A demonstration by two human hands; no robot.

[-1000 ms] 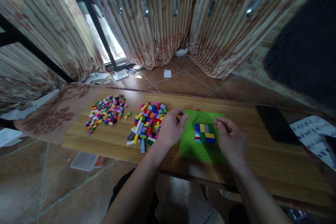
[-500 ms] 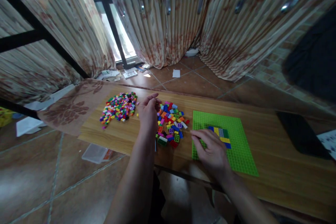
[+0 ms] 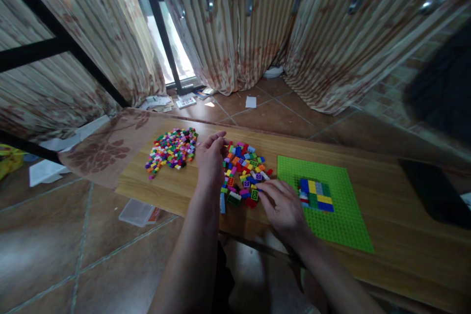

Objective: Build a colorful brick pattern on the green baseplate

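My left hand (image 3: 209, 159) hovers over the left edge of a pile of larger coloured bricks (image 3: 245, 171), its fingers curled toward the thumb in a pinch. Whatever sits between the fingertips is too small to make out. My right hand (image 3: 281, 206) lies low at the pile's near right edge, fingers stretched out onto the bricks. A green baseplate (image 3: 342, 228) lies to the right of that hand. It carries a small flat block of blue, yellow, grey and green bricks (image 3: 316, 195).
A second heap of tiny coloured bricks (image 3: 172, 149) lies further left on the wooden table (image 3: 172, 191). A black phone (image 3: 434, 191) rests at the far right. A clear plastic box (image 3: 137, 212) and scattered papers (image 3: 186, 102) lie on the tiled floor, with curtains behind.
Both hands left the baseplate and went left to the larger-brick pile. The right hand slid from the plate's left edge onto the bricks. The view has also shifted left.
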